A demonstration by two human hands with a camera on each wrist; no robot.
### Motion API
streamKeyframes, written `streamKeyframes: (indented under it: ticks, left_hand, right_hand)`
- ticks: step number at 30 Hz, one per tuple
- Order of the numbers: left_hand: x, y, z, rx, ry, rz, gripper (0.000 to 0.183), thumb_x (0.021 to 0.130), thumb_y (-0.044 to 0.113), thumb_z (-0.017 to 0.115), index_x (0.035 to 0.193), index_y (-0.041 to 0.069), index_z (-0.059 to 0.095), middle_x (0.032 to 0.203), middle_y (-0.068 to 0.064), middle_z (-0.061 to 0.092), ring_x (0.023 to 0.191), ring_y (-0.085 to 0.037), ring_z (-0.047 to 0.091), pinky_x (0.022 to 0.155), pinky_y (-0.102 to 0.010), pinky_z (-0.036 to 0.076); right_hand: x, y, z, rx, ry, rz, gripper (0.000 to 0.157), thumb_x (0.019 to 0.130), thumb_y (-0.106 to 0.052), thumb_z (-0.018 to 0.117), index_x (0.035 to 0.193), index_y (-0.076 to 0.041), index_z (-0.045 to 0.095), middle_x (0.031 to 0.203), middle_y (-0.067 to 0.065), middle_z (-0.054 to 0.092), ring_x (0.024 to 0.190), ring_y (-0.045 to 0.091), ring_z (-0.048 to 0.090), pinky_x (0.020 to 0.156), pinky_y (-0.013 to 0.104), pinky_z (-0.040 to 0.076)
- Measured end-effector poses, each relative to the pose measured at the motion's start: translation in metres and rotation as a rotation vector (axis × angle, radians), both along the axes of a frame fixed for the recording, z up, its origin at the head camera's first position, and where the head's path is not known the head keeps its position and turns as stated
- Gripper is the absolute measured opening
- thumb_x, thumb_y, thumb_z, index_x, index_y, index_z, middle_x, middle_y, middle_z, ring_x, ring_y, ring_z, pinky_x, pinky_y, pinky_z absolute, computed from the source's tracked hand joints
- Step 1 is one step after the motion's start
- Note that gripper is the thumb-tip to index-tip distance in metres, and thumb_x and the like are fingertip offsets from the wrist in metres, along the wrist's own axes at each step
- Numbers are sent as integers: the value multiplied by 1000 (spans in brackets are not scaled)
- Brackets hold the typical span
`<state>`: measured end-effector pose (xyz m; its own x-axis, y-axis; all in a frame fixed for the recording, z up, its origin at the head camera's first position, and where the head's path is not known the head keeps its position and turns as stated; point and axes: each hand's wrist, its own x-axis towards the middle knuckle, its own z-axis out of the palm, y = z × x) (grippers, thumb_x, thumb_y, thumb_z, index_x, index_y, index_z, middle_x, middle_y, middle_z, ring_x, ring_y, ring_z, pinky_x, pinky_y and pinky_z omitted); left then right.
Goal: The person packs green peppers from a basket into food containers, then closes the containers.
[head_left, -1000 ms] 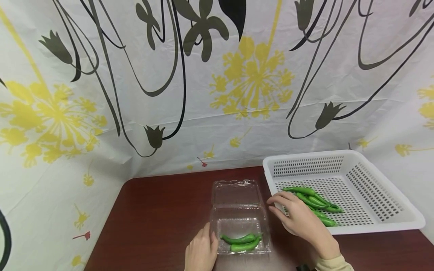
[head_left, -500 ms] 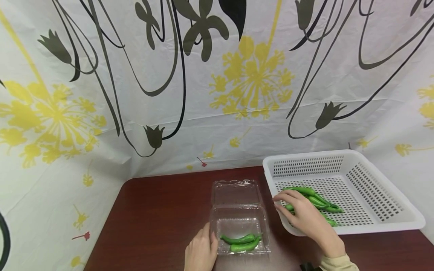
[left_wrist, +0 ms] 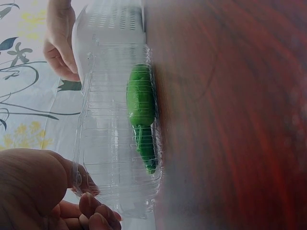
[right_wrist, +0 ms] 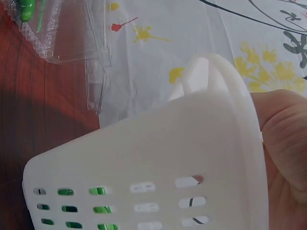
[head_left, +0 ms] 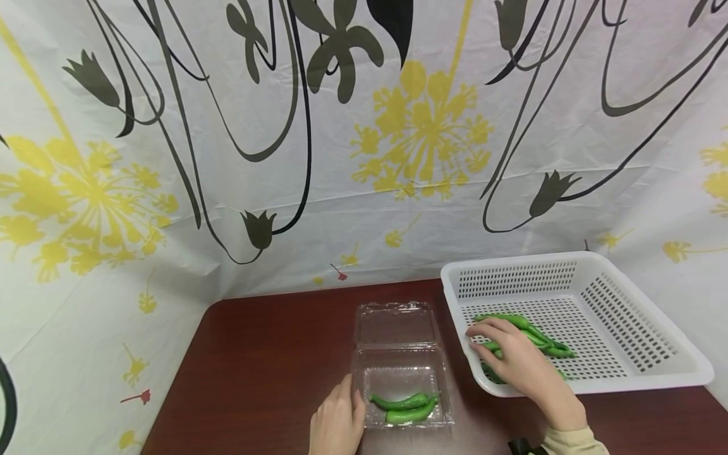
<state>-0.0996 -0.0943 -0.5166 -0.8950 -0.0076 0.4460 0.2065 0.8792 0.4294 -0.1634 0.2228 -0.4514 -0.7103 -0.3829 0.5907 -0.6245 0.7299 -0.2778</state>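
At the left edge of the clear container [head_left: 398,377], its side is apparently pinched by the left hand [head_left: 337,417], presumably against sliding. Two green peppers [head_left: 406,415] are laid inside, nearside. Right of it, the right hand [head_left: 526,366], thumb and fingers apart, is held over heaped peppers [head_left: 514,320] in the basket [head_left: 654,383]; contact cannot be told.

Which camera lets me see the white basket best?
The head view: the basket shows nearly whole there, with green peppers inside. The left wrist view catches only part of its side; the right wrist view shows just part of its outer wall, close up.
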Motion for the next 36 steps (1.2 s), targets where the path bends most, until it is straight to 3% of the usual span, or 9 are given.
streamKeyframes:
  ticks: [9, 17, 24, 30, 36]
  left_hand:
    - [0, -1, 1, 1, -9, -7, 33, 86, 11, 69, 115, -3, 68, 86, -9, 71, 69, -29, 70, 49, -39, 52]
    - [0, 0, 1, 2, -52, -9, 33, 88, 12, 69, 117, -3, 68, 88, -10, 71, 71, -28, 71, 50, -37, 52]
    - [-1, 0, -1, -3, -8, -13, 30, 86, 9, 69, 113, -5, 69, 87, -11, 71, 69, -29, 71, 48, -38, 51]
    - [-1, -1, 0, -1, -11, -11, 30, 86, 10, 69, 113, -4, 69, 85, -10, 71, 68, -29, 70, 48, -38, 51]
    - [-1, 0, 0, -4, -15, -2, 30, 86, 11, 69, 113, -3, 69, 84, -8, 70, 68, -29, 70, 48, -38, 51]
  right_hand:
    - [2, 6, 1, 14, -89, -52, 25, 80, -5, 82, 104, -12, 74, 108, 2, 69, 97, 24, 66, 78, 42, 55]
    - [2, 14, -1, 19, -101, -76, 27, 80, -6, 83, 104, -13, 74, 107, 0, 69, 99, 25, 65, 79, 44, 54]
    - [1, 20, -1, 29, -181, -82, 26, 83, -10, 82, 107, -13, 73, 106, -1, 67, 96, 26, 65, 78, 44, 54]
    - [0, 24, -3, 23, -223, -96, 26, 83, -11, 82, 108, -12, 73, 107, 1, 68, 99, 28, 65, 79, 47, 54]
    - [0, 28, -4, 26, -322, -116, 28, 85, -10, 80, 111, -7, 72, 109, 6, 67, 102, 33, 65, 82, 50, 53]
